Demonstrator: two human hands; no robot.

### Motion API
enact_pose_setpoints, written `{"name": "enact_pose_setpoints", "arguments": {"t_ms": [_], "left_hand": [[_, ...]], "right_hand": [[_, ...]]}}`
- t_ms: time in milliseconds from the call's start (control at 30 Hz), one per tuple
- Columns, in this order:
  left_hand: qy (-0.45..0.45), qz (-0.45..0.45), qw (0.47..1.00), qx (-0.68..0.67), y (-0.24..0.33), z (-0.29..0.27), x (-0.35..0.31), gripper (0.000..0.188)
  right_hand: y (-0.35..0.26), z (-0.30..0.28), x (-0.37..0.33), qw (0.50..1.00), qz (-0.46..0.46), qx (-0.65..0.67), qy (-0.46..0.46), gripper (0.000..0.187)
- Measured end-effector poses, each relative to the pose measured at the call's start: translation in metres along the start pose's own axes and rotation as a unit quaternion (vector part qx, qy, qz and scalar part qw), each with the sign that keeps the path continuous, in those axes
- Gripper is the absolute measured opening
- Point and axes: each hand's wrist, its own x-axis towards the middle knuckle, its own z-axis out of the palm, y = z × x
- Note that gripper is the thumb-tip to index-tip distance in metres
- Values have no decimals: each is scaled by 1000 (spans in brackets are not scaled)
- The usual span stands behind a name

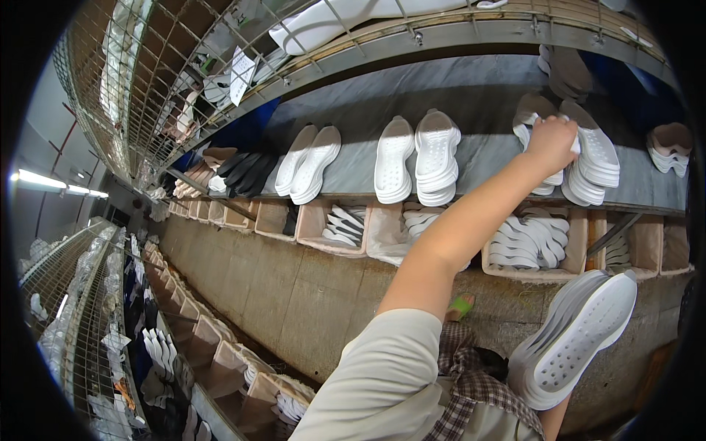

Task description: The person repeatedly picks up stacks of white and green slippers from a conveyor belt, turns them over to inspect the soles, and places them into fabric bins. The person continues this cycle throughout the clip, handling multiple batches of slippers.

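A stack of soles (577,342) is already gathered before the counter (355,158), the right hand behind it hidden, its grip untellable, while the left hand's (551,140) grip pinches a white sole (576,141) above the counter, where other stacks (437,154) await collecting.

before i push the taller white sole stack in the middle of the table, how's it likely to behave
The taller stack may slide apart in layers, since its soles look loosely piled, with no tie showing. It probably won't roll, being long and broad. Pushed toward the floor side, it could drop, as its near end sits close to the table's front edge.
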Motion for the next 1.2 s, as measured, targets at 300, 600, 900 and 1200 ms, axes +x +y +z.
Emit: {"name": "enact_pose_setpoints", "arguments": {"t_ms": [300,600,900,1200], "left_hand": [[117,214,946,-215,117,-78,-148,52],[-210,227,877,-367,151,-21,-183,53],[-258,-277,796,-473,97,136,-194,68],[-304,-387,609,-622,21,273,-192,63]], "right_hand": [[-6,2,8,999,-30,-6,-31,58],[16,-15,29,988,-89,95,-81,60],[27,-39,35,981,-42,112,-154,81],[37,-17,104,992,-79,92,-17,72]]}}
